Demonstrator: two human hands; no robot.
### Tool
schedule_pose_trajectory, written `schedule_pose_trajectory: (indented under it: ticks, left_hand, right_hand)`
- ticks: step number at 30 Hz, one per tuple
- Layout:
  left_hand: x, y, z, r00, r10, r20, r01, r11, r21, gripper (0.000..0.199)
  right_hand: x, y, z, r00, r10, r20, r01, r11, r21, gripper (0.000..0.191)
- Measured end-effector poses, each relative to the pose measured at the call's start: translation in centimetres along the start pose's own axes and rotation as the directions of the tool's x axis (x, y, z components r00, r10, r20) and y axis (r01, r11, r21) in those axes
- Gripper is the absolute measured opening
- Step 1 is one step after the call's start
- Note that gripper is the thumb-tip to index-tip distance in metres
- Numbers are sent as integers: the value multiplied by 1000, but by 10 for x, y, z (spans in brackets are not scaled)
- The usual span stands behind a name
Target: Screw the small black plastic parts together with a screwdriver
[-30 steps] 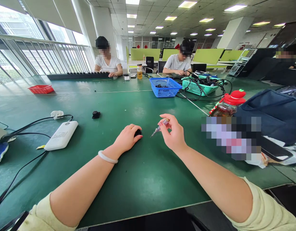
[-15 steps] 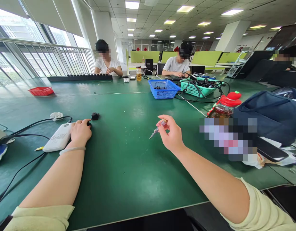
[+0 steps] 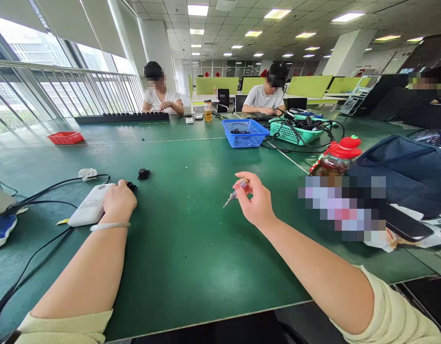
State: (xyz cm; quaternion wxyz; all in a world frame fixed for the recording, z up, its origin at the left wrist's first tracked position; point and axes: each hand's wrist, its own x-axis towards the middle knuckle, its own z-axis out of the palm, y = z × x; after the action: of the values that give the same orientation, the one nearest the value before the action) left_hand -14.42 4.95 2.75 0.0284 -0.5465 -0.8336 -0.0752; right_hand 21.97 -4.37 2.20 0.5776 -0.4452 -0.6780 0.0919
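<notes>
My right hand [image 3: 254, 198] pinches a slim pen-like tool [image 3: 236, 192] whose thin tip points down and left, above the green table [image 3: 192, 267]. My left hand [image 3: 119, 200] rests at the right end of a white device [image 3: 91, 205], its fingers curled and mostly hidden from view. A small black part [image 3: 131, 186] shows just past its fingertips; whether the fingers grip it cannot be made out. Another small black piece [image 3: 143, 174] lies a little farther off to the right.
Black cables run left of the white device. Farther back are a red tray [image 3: 66, 138], a blue basket [image 3: 245, 133] and a green basket [image 3: 295, 132] with cables. At right are a red-lidded jar [image 3: 337, 155] and a dark blue bag [image 3: 403, 172]. Two people sit across the table.
The fingers of my left hand have curled in and shifted slightly left, showing more of the small black part. My right hand and its tool have hardly moved.
</notes>
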Motion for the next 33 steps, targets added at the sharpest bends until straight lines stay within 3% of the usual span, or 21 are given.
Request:
schedule_pose_trajectory:
  ticks: [11, 15, 19, 26, 29, 33]
  left_hand:
    - [13, -6, 8, 999, -32, -11, 32, 998, -47, 49]
    - [15, -9, 9, 988, -40, -148, 12, 983, -185, 48]
    - [17, -7, 13, 947, -83, -309, -95, 850, -519, 38]
    - [27, 0, 26, 941, -144, -306, -215, 443, -870, 26]
    - [33, -3, 29, 942, -176, -284, -203, 374, -905, 20]
    - [38, -9, 32, 940, -202, -276, -195, 348, -917, 22]
  right_hand:
    - [-1, 1, 1, 1000, 0, -15, -1, 1000, -4, 21]
    - [0, 1, 1, 1000, -12, -18, 12, 1000, 1, 22]
    - [1, 2, 2, 1000, -14, -19, 14, 1000, -1, 21]
    - [-1, 3, 1, 1000, -14, -10, 14, 1000, 6, 23]
    - [-2, 3, 1, 1000, -18, -5, 18, 1000, 6, 23]
    - [-2, 3, 1, 1000, -12, -4, 12, 1000, -2, 22]
